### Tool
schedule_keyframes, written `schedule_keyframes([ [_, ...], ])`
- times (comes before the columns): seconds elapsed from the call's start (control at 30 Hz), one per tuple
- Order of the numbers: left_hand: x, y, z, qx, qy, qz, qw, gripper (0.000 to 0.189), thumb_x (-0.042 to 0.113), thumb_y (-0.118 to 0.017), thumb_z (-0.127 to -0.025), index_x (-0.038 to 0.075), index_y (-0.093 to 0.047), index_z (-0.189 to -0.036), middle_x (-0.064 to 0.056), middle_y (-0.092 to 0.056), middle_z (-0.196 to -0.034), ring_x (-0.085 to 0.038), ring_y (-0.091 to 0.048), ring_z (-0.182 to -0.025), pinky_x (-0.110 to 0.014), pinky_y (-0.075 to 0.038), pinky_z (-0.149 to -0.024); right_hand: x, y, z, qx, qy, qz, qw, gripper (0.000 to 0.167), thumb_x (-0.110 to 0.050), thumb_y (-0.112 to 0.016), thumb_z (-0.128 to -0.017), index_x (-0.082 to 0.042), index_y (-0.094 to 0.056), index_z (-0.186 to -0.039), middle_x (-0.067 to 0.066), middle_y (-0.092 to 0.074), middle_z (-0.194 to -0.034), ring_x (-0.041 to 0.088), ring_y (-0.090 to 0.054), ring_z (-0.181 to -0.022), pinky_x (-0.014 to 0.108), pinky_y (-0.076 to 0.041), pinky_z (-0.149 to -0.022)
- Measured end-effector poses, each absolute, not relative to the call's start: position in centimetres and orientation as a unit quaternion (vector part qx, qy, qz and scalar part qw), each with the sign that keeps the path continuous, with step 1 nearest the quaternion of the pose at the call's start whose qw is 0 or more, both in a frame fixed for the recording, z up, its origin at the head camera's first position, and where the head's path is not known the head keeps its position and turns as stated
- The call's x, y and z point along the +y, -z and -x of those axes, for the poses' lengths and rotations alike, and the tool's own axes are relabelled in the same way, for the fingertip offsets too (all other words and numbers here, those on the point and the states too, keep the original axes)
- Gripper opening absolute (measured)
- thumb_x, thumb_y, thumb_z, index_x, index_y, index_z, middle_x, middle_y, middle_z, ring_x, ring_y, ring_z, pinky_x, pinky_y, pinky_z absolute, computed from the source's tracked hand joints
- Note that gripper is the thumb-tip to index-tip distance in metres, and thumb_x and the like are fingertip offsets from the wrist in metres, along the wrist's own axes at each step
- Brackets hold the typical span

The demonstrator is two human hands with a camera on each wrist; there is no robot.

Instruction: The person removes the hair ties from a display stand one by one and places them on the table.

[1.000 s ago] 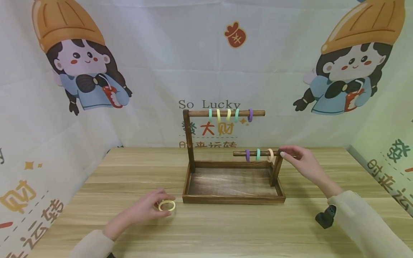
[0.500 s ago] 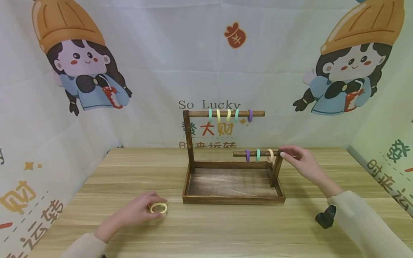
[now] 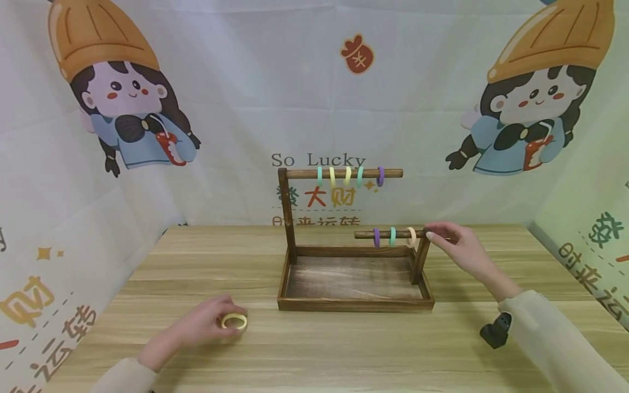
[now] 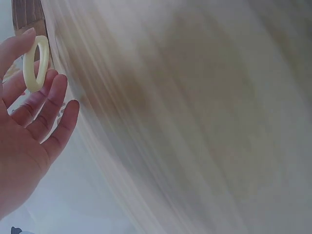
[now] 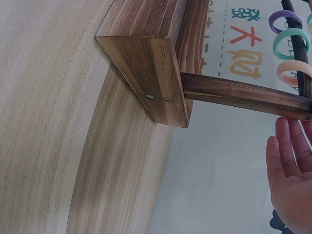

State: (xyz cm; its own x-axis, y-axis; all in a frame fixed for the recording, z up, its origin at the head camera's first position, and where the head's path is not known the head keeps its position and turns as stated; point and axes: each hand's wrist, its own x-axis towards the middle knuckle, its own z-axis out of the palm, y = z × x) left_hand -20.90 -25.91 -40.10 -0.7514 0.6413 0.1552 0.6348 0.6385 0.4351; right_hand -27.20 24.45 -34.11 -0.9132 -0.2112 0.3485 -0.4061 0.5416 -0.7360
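Observation:
My left hand (image 3: 196, 326) pinches a pale yellow ring (image 4: 28, 73) between thumb and fingers, above the table left of a dark wooden rack (image 3: 356, 306). The other fingers of that hand are spread and slightly bent in the left wrist view. At the rack's right post, my right hand (image 3: 464, 250) pinches the top end with thumb and fingers; the thumb is out of sight in the right wrist view. On the lower bar hang a purple ring (image 3: 377, 238), a green ring (image 3: 392, 237) and a peach ring (image 3: 411, 237).
The rack's taller left post carries an upper bar (image 3: 392, 173) with several green, yellow and purple rings. Its base is a shallow tray with a low rim. Everything stands on a wood-grain table (image 3: 314, 355), backed by a printed cloth (image 3: 236, 98).
My left hand has moved left and slightly down, away from the rack, still holding the yellow ring. The right hand stays at the post, and the rings on the bars have not moved.

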Motion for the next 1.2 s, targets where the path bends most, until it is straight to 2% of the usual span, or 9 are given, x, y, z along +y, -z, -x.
schedule_keyframes([
  [0.4, -26.1, 40.1, 20.8, 0.913, -0.203, -0.353, 0.005, 0.041, 0.025, -0.071, -0.073, 0.001, -0.062, -0.104, 0.006, -0.048, -0.081, -0.004, -0.039, -0.063, -0.018, -0.036, -0.051, 24.5, 34.1, 27.2, -0.871, -0.447, -0.175, 0.107, 0.039, -0.027, -0.049, -0.091, 0.000, -0.052, -0.118, 0.015, -0.054, -0.114, 0.025, -0.051, -0.101, 0.022, -0.045, -0.075],
  [0.67, -25.9, 40.1, 20.8, 0.919, -0.200, -0.338, 0.021, 0.044, 0.026, -0.070, -0.075, 0.000, -0.060, -0.109, 0.003, -0.050, -0.087, -0.008, -0.042, -0.067, -0.019, -0.039, -0.054, 24.5, 34.1, 27.2, -0.870, -0.448, -0.176, 0.106, 0.038, -0.028, -0.049, -0.091, 0.000, -0.052, -0.118, 0.015, -0.054, -0.114, 0.026, -0.051, -0.101, 0.022, -0.045, -0.076],
  [0.8, -25.3, 40.1, 21.1, 0.918, -0.203, -0.340, -0.002, 0.042, 0.026, -0.067, -0.078, 0.000, -0.059, -0.110, 0.000, -0.051, -0.093, -0.010, -0.045, -0.072, -0.023, -0.042, -0.058, 24.5, 34.1, 27.2, -0.871, -0.447, -0.175, 0.105, 0.038, -0.028, -0.049, -0.091, -0.001, -0.052, -0.118, 0.015, -0.054, -0.114, 0.026, -0.051, -0.101, 0.023, -0.045, -0.076],
  [0.9, -24.5, 40.0, 21.4, 0.918, -0.207, -0.337, -0.027, 0.040, 0.027, -0.065, -0.080, 0.002, -0.058, -0.112, -0.001, -0.051, -0.101, -0.014, -0.050, -0.083, -0.030, -0.046, -0.068, 24.5, 34.1, 27.3, -0.871, -0.446, -0.174, 0.105, 0.038, -0.028, -0.049, -0.091, -0.001, -0.052, -0.118, 0.015, -0.054, -0.114, 0.026, -0.051, -0.101, 0.023, -0.045, -0.076],
  [1.03, -23.0, 39.7, 21.8, 0.910, -0.213, -0.348, -0.072, 0.036, 0.025, -0.066, -0.080, 0.005, -0.059, -0.110, -0.003, -0.052, -0.109, -0.022, -0.050, -0.099, -0.041, -0.045, -0.082, 24.5, 34.2, 27.3, -0.871, -0.446, -0.176, 0.106, 0.038, -0.028, -0.049, -0.091, -0.001, -0.052, -0.118, 0.015, -0.055, -0.113, 0.025, -0.051, -0.101, 0.023, -0.045, -0.076],
  [1.2, -20.8, 39.0, 22.3, 0.894, -0.215, -0.374, -0.117, 0.032, 0.023, -0.066, -0.080, 0.005, -0.061, -0.106, -0.005, -0.055, -0.108, -0.021, -0.051, -0.099, -0.040, -0.043, -0.085, 24.5, 34.1, 27.2, -0.870, -0.448, -0.179, 0.107, 0.038, -0.028, -0.049, -0.091, -0.001, -0.052, -0.117, 0.015, -0.055, -0.113, 0.025, -0.052, -0.100, 0.023, -0.045, -0.075],
])
